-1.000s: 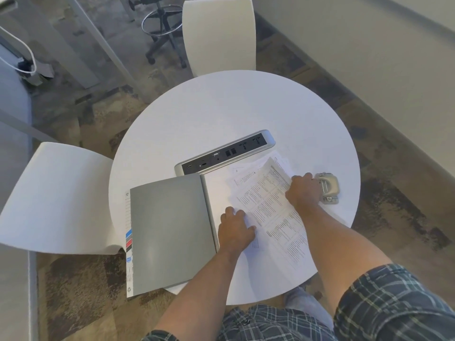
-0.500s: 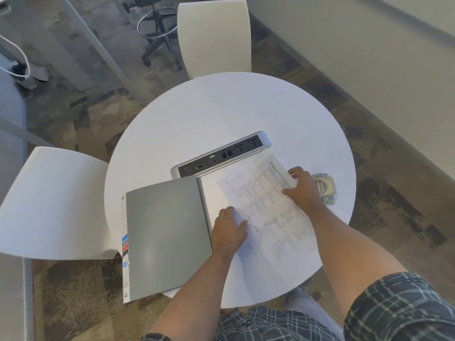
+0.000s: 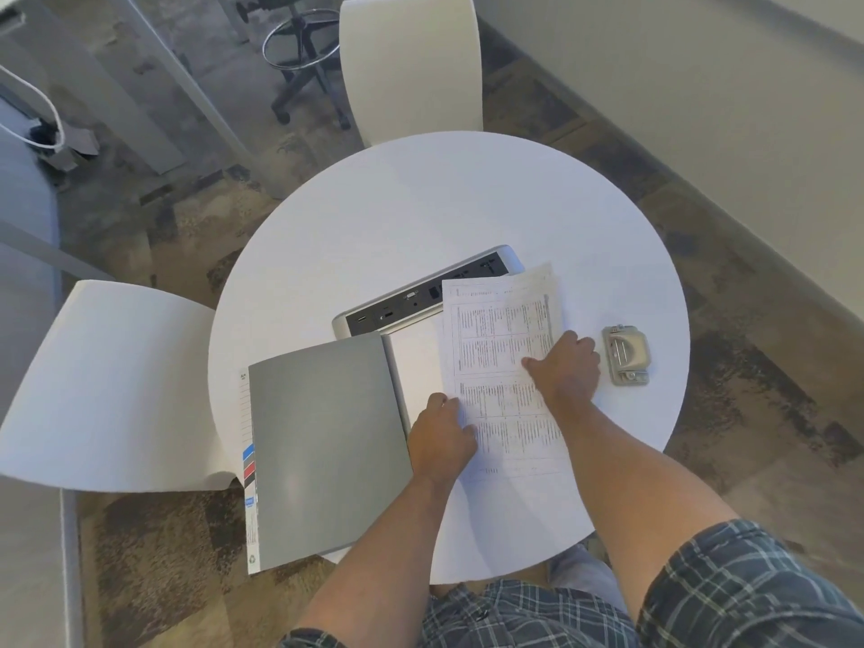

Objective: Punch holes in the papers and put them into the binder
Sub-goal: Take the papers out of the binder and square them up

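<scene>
An open grey binder [image 3: 322, 441] lies on the round white table [image 3: 421, 217], its cover flipped to the left and overhanging the near edge. A stack of printed papers [image 3: 500, 348] lies on the binder's right half, roughly square to it. My left hand [image 3: 442, 441] grips the stack's lower left edge. My right hand [image 3: 563, 367] presses flat on the stack's right side. A small grey hole punch [image 3: 626, 354] sits on the table just right of my right hand, untouched.
A silver power and port strip [image 3: 411, 304] lies behind the binder, partly under the papers' top edge. White chairs stand at the left [image 3: 107, 390] and far side [image 3: 411, 67]. An office stool base [image 3: 304, 53] is on the floor beyond.
The papers have turned from a diagonal lie to nearly straight on the binder's right half. My right hand slid onto the stack's right side; my left hand stayed at the lower left edge.
</scene>
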